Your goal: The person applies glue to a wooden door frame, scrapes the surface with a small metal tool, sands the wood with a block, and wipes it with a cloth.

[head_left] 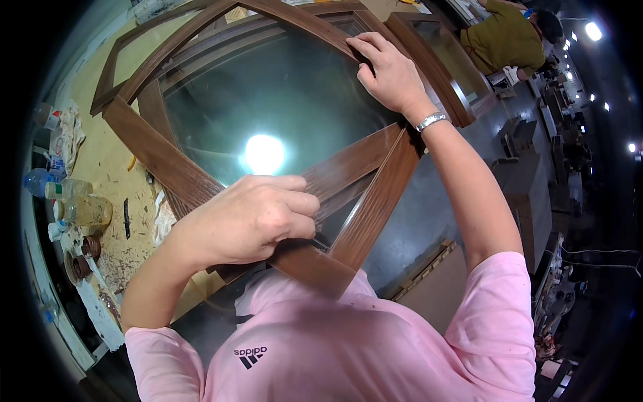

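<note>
A dark brown wooden frame [151, 144] is tilted corner-wise in front of me, with its near corner close to my shirt. Within its opening shows a glass pane [221, 127] that reflects a bright light; further brown frame pieces lie beneath. My right hand [388, 70] grips the frame's far right rail, its fingers over the edge and the thumb on the inner side. Closed like a fist, my left hand [264, 218] is over the near left rail. Its fingertips are curled out of sight, so what they hold, if anything, is hidden.
Under the frames is a stained yellowish worktable [110, 177]. Plastic bottles [37, 181], a jar of yellowish liquid [94, 210] and brown-stained cups [90, 246] line its left edge. Another brown frame [435, 60] stands at the far right. Beyond it, a person in an olive shirt [499, 37] bends over.
</note>
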Demonstrator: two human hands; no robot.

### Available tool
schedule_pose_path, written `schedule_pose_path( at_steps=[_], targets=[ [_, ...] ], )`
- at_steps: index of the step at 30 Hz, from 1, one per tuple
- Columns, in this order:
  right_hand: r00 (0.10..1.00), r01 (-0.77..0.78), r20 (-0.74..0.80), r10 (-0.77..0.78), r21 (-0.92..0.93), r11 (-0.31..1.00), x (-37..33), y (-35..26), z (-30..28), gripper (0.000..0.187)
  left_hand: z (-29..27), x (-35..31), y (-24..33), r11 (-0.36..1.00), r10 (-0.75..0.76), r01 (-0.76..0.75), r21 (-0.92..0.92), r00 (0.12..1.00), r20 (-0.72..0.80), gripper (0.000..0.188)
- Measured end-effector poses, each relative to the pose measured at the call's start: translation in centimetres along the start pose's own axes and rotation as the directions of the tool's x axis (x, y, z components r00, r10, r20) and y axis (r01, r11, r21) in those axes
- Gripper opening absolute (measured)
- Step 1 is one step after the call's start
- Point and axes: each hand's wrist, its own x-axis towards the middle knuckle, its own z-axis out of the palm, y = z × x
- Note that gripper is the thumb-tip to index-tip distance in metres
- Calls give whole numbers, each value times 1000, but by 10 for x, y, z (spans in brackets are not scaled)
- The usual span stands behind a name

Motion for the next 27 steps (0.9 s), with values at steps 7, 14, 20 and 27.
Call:
schedule_pose_path(
  at_steps=[7, 14, 20, 27],
  targets=[
    [999, -3, 36, 3, -19, 1000, 1, -2, 0, 46, -4, 5, 2, 1000, 12, -12, 21, 1000, 21, 29],
    [1000, 25, 17, -25, -17, 1000, 1, 0, 1, 46, 6, 0, 6, 997, -44, 48, 54, 996, -71, 26],
    [1000, 13, 2, -13, -5, 1000, 0, -1, 1, 43, 11, -3, 9, 998, -27, 28, 63, 999, -19, 28],
    [1000, 24, 0, -24, -11, 1000, 0, 1, 3, 44, 18, 0, 10, 997, 0, 10, 82, 992, -128, 29]
  ],
)
